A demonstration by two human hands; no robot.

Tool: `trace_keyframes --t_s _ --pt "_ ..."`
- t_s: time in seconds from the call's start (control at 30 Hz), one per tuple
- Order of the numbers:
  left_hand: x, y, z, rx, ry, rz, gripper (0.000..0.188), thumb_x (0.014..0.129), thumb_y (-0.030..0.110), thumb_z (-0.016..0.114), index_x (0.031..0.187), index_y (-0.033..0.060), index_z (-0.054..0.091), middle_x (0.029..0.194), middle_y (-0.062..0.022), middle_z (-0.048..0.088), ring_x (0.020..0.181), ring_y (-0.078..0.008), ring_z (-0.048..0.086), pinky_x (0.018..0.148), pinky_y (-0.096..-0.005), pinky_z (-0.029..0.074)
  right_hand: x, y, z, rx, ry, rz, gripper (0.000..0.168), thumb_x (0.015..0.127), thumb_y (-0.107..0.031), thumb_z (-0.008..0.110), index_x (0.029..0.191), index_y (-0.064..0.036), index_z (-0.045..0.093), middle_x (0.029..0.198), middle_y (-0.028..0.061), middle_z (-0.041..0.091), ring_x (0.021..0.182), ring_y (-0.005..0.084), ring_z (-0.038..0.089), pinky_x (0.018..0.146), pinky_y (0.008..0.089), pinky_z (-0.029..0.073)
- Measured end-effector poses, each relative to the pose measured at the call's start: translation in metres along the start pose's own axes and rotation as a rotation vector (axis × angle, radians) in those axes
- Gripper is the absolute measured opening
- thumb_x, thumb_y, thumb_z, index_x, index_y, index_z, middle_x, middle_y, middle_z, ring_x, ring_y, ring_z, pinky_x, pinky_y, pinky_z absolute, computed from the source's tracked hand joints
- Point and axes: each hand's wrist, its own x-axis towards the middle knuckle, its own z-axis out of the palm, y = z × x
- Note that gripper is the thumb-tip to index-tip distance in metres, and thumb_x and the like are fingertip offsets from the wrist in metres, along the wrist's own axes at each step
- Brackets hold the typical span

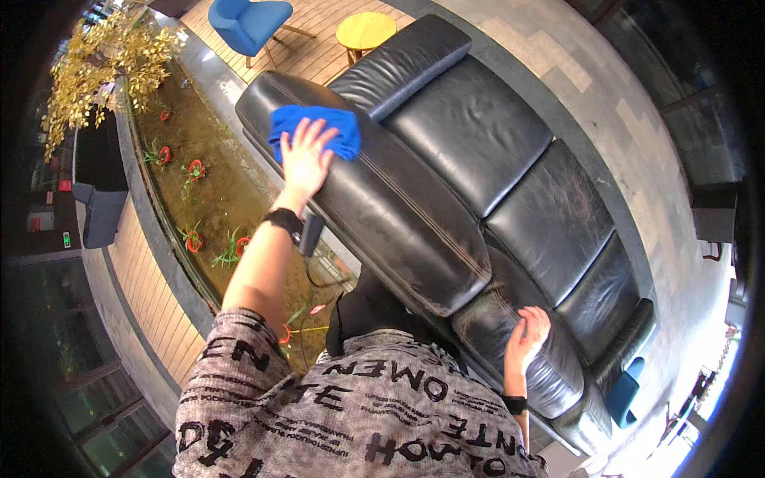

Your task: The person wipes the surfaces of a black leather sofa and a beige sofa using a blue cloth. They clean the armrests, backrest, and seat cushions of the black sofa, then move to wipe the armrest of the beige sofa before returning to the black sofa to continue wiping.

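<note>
My left hand point(306, 158) lies with spread fingers on a folded blue cloth point(345, 132), pressing it against the top of the black leather sofa's backrest point(394, 209) near its far end. The palm covers part of the cloth. Lower right, my right hand point(529, 334) is over another backrest cushion of the sofa point(502, 310), fingers slightly bent and holding nothing; whether it touches the leather I cannot tell. Dark bands circle both wrists, and a small dark device point(311, 235) with a cable is beside the left one.
Behind the sofa back lies a shallow pond point(209, 209) with red-rimmed potted plants point(196, 169). A blue chair point(248, 27) and a round yellow table point(366, 31) stand on wooden decking past the sofa's armrest point(412, 66). A yellow-leaved tree point(113, 60) is at upper left.
</note>
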Motion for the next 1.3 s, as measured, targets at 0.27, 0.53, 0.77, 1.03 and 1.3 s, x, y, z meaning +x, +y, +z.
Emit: trace_keyframes --t_s 0.27,0.53,0.77,1.03,1.3 --pt "-0.014 0.038 0.000 -0.446 -0.133 0.546 0.046 0.077 0.026 0.064 0.122 0.0143 0.063 0.131 -0.0076 0.058 0.128 -0.0261 0.048 0.113 -0.0454 0.032 0.078 -0.141 0.092 0.187 -0.108 -0.127 0.016 0.076 0.004 0.060 0.088 -0.005 0.065 0.104 0.0078 0.062 0.112 0.0308 0.054 0.099 0.0446 0.040" --pt "0.036 -0.023 -0.002 -0.437 -0.180 0.594 0.042 0.073 0.023 0.062 0.115 0.0161 0.063 0.121 -0.0026 0.060 0.117 -0.0208 0.054 0.098 -0.0391 0.039 0.110 -0.168 0.149 0.150 -0.173 -0.092 0.013 0.079 0.002 0.056 0.090 -0.005 0.057 0.104 0.0108 0.060 0.103 0.0331 0.056 0.091 0.0448 0.043" --pt "0.122 -0.186 0.043 -0.011 -0.055 -0.063 0.037 0.088 0.035 0.060 0.120 0.0164 0.063 0.132 0.0018 0.057 0.134 -0.0207 0.041 0.107 -0.0613 0.024 0.110 -0.169 0.154 0.029 -0.135 -0.114 0.012 0.078 -0.001 0.053 0.088 -0.005 0.055 0.103 0.0110 0.059 0.101 0.0338 0.057 0.089 0.0454 0.044" --pt "0.119 -0.270 0.077 -0.476 -0.106 -0.627 0.063 0.096 0.050 0.045 0.135 -0.0002 0.050 0.139 -0.0224 0.049 0.130 -0.0384 0.044 0.110 -0.0428 0.033 0.109 -0.168 0.156 0.033 -0.157 -0.097 0.011 0.079 -0.004 0.052 0.090 -0.006 0.055 0.106 0.0110 0.058 0.104 0.0342 0.055 0.091 0.0458 0.042" --pt "-0.040 -0.096 0.017 -0.537 -0.012 -0.174 0.048 0.085 0.018 0.058 0.134 0.0179 0.056 0.155 -0.0177 0.027 0.141 -0.0509 0.016 0.115 -0.0604 0.017 0.109 -0.169 0.158 0.049 -0.163 -0.091 0.012 0.079 -0.005 0.052 0.090 -0.007 0.054 0.105 0.0109 0.057 0.104 0.0345 0.055 0.090 0.0462 0.042"
